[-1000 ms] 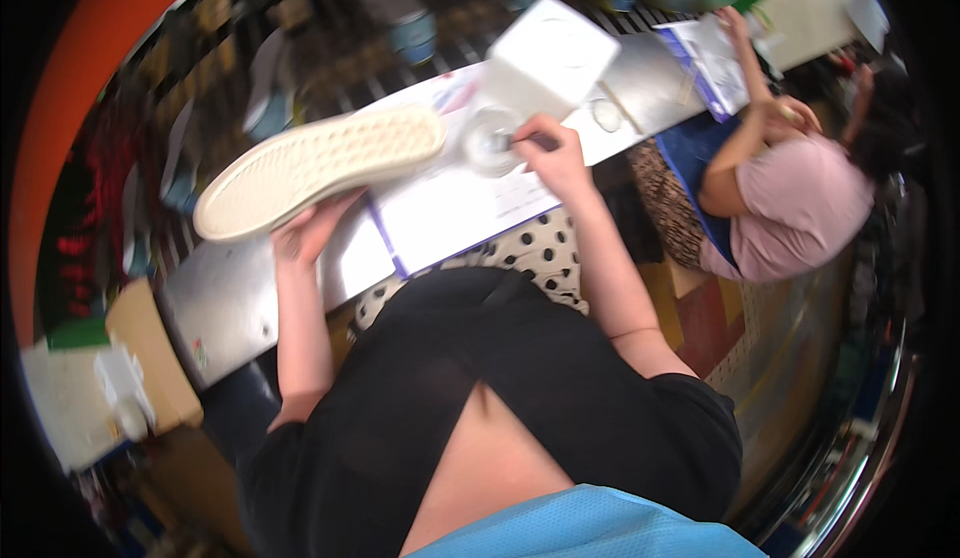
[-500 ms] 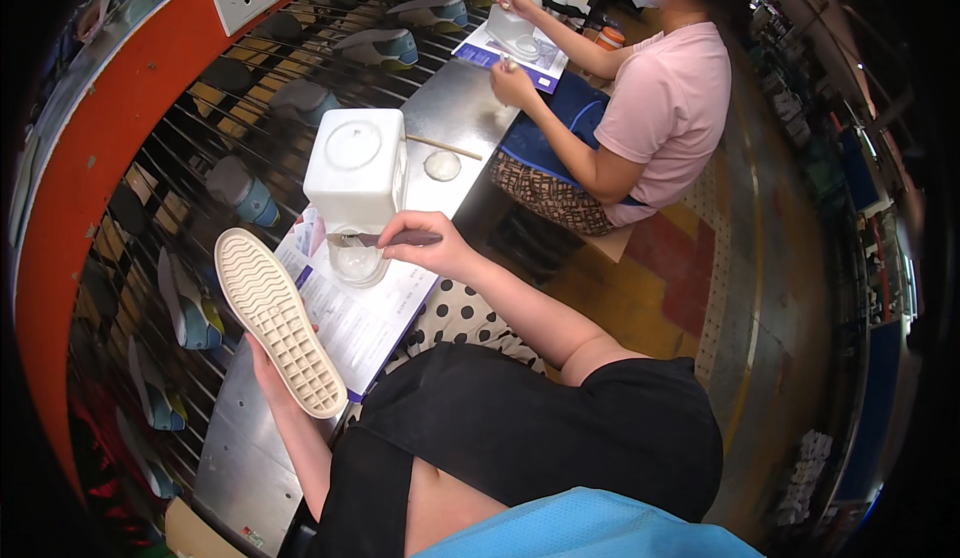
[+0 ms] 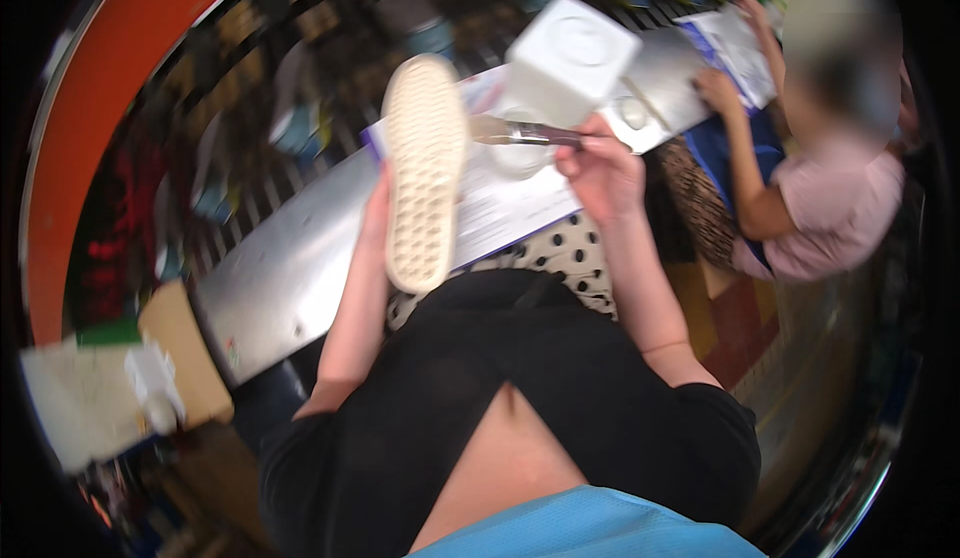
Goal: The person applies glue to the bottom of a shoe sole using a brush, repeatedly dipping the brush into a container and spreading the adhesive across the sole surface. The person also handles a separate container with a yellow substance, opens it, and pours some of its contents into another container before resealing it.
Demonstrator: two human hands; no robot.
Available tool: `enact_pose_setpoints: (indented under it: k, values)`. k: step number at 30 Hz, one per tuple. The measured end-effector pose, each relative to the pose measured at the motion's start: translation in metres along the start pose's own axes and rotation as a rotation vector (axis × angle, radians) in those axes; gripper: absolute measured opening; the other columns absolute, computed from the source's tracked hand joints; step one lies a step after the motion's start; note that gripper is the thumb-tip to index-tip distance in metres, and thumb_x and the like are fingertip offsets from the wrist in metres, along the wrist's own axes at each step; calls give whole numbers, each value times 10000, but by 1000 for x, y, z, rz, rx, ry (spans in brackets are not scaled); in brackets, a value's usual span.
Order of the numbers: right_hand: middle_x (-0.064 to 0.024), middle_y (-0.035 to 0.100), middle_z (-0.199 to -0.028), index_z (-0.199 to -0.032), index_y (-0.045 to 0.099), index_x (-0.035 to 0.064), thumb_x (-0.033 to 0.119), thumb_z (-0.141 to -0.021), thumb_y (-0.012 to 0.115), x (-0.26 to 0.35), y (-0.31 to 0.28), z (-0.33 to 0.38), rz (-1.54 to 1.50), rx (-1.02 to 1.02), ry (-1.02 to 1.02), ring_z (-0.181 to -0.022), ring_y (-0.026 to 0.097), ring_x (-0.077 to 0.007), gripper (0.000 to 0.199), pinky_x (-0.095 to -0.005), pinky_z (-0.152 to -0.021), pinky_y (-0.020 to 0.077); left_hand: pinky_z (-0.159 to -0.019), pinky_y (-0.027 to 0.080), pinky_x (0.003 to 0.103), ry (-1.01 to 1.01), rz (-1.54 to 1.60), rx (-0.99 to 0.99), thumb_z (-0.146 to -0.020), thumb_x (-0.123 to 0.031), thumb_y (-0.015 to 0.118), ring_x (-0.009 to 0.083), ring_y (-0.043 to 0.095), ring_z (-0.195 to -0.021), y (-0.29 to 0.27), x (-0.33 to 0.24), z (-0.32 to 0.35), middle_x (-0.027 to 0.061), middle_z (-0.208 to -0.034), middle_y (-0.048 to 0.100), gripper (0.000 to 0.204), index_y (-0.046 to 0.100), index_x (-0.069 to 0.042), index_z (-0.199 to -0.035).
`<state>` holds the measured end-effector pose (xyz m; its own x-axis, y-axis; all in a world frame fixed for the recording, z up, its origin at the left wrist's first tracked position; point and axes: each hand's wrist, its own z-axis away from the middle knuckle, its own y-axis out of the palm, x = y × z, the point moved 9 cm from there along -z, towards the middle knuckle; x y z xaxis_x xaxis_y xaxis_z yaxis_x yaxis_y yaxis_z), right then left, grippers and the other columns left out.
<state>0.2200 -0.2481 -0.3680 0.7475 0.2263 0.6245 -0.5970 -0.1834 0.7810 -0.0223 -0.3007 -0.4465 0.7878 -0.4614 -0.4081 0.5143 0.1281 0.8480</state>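
Note:
My left hand (image 3: 377, 208) grips a cream rubber shoe sole (image 3: 425, 183) from behind. The sole stands nearly upright, its treaded underside toward me; most of my fingers are hidden by it. A flat brush (image 3: 535, 134) with a dark handle and metal collar is pinched in my right hand (image 3: 608, 170). Its pale bristles are at the sole's right edge; blur hides whether they touch. Below the brush, a clear round dish (image 3: 518, 158) sits on a printed sheet (image 3: 490, 220), beside a white upturned container (image 3: 565, 53).
The sheet lies on a metal bench (image 3: 290, 258). Behind it runs a rack of rods (image 3: 290, 73) carrying several shoes. A co-worker in a pink shirt (image 3: 840, 198) sits at the right. A cardboard piece (image 3: 185, 353) stands at the bench's left end.
The brush has moved from over the dish to the sole's edge. The sole has been turned more upright and is closer to my right hand. The whole view has swung to the left.

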Motion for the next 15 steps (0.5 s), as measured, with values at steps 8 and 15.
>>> enact_pose_setpoints:
  k: [8,15]
  values:
    - [-196,712,-857,-928,611,-17,-9,-845,676,-33,78,9,536,304,45,-751,733,-251,106,-334,-651,585,-1000,551,407,41,-57,67,-1093,-519,289,261,626,-1230,16,-7,1,139,-1425,574,632,399,-68,-1522]
    - [-158,707,-849,-945,622,-32,-45,-844,678,-37,81,-1,619,262,-36,-788,749,-265,116,-352,-739,600,-1003,555,478,-45,57,363,-1084,-548,257,333,631,-1221,47,-1,11,189,-1436,552,680,362,-56,-1542]
